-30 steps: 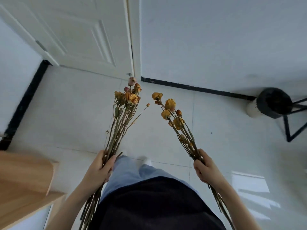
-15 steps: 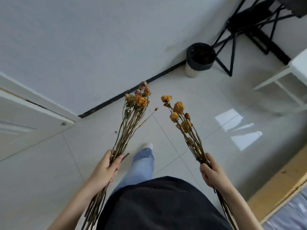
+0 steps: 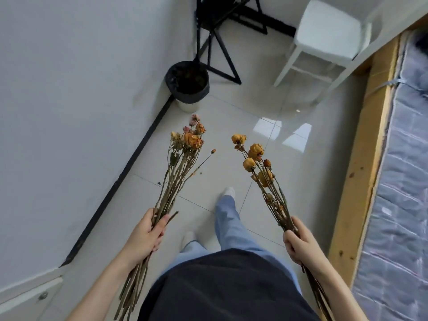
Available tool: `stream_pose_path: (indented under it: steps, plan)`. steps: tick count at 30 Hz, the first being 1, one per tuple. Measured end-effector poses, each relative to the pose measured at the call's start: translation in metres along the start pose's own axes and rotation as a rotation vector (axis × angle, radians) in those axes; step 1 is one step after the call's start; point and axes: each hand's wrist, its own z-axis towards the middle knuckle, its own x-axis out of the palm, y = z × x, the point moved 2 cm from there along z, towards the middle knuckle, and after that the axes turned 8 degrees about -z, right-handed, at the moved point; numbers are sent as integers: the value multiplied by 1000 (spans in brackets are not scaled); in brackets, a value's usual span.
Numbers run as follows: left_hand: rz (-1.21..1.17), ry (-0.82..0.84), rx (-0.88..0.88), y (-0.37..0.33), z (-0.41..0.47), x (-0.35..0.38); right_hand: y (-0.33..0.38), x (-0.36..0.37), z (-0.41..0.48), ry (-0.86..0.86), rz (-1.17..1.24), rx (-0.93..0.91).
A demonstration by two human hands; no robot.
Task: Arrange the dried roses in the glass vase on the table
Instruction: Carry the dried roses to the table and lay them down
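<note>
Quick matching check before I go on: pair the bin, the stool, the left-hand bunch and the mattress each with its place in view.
Things:
1. bin
2. stool
3. left-hand bunch
4. mattress

Places:
A. along the right edge, on a wooden frame
B. on the floor against the wall
C. top right, white, on the floor
D. gripped by the left hand

Pairs: 1-B, 2-C, 3-D, 4-A
</note>
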Motion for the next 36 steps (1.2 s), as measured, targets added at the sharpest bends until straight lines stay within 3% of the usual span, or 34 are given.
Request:
stream_pose_path:
  steps: [22, 26, 28, 36]
  plan:
    - [119, 133, 14, -265, 289, 147, 128, -227, 246, -48, 110, 40]
    - [148, 141, 39, -302, 329, 158, 152, -248, 276, -80, 119, 58]
    - [193, 193, 32, -349, 401, 174, 173, -285, 333, -119, 171, 78]
    - [234, 202, 107, -456, 479, 226, 234, -365, 407, -209, 210, 38]
